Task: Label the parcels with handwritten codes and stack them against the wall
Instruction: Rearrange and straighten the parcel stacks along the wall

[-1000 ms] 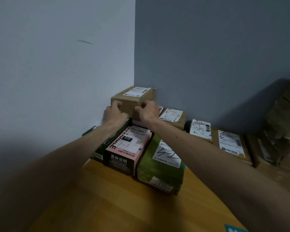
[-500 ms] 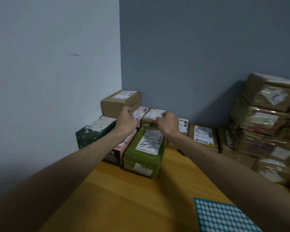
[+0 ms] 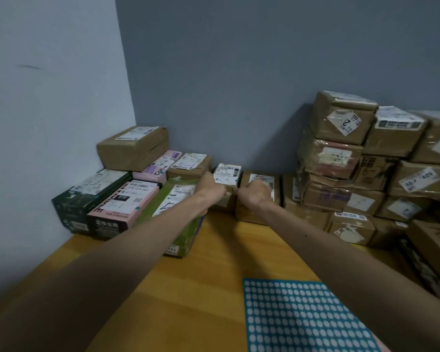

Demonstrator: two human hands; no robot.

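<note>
Pink box (image 3: 123, 207) reads "INVISIBLE", "070". Stacked parcel (image 3: 341, 120) is marked "2". Small brown parcel (image 3: 226, 174) has a white barcode label, scrawl illegible. Left hand (image 3: 211, 191) and right hand (image 3: 255, 195) grip its sides, fingers curled.

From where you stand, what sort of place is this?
Probably a parcel sorting room or mailroom: taped cardboard parcels with shipping labels stacked against the grey wall, more labelled boxes fill the corner, and a sheet of round stickers lies on the wooden table.
</note>
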